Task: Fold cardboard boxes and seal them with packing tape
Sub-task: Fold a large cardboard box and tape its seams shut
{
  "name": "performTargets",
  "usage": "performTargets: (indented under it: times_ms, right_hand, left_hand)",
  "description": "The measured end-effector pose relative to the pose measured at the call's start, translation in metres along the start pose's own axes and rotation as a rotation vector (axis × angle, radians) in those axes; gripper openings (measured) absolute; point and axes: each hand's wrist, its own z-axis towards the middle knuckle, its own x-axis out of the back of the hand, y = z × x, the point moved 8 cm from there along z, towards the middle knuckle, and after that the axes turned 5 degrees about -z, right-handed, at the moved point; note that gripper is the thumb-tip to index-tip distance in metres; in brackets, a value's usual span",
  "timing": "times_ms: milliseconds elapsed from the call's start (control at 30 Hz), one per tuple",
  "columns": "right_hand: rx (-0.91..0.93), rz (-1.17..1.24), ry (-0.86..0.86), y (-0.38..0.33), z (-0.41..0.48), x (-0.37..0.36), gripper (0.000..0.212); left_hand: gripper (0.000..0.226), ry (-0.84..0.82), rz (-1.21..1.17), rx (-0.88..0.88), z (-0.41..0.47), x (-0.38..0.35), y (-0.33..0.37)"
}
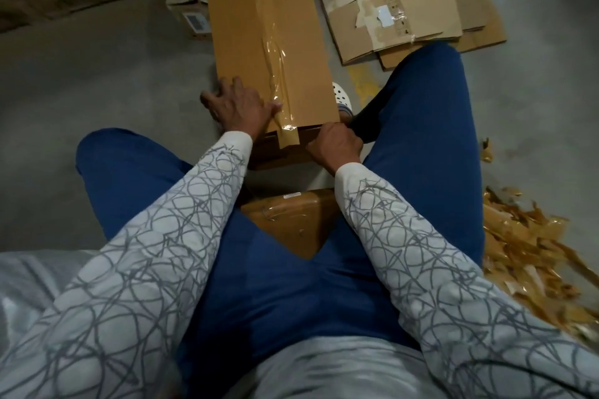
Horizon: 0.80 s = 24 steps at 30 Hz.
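Your left hand (236, 104) lies flat on the cardboard box (240, 26), thumb on the tape strip (275, 65) along its top. Your right hand (337, 146) clutches its near edge. The box sits on the floor (107, 74).

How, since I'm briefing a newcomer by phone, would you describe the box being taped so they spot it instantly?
On the floor between the person's blue knees lies a long brown box, running away from them, left hand pressing its near end. Unlike the flattened, torn cartons to its right, it is assembled, with brown tape down its middle.
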Motion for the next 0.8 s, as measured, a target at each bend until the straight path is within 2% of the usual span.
performTargets:
  times_ms: [100,233,367,533,633,800]
  right_hand:
    - [-0.034,-0.006,0.019,0.002,0.007,-0.001,0.037]
    - [-0.006,-0.007,0.145,-0.004,0.022,0.010,0.032]
    - [0.070,0.060,0.262,-0.017,0.037,0.017,0.030]
    - [0.240,0.057,0.245,-0.040,0.044,0.007,0.021]
    - [0.262,0.030,0.258,-0.040,0.047,0.004,0.016]
    - [0.289,0.024,0.224,-0.045,0.052,0.005,0.026]
  left_hand:
    - [0.069,-0.004,0.083,-0.073,0.002,-0.006,0.011]
    - [0.064,-0.005,0.177,-0.164,0.005,-0.012,0.027]
    - [0.062,-0.020,0.178,-0.159,0.014,-0.012,0.031]
    - [0.060,-0.029,0.191,-0.158,0.017,-0.017,0.032]
    - [0.060,-0.032,0.175,-0.146,0.018,-0.018,0.028]
    - [0.059,-0.022,0.150,-0.143,0.014,-0.017,0.026]
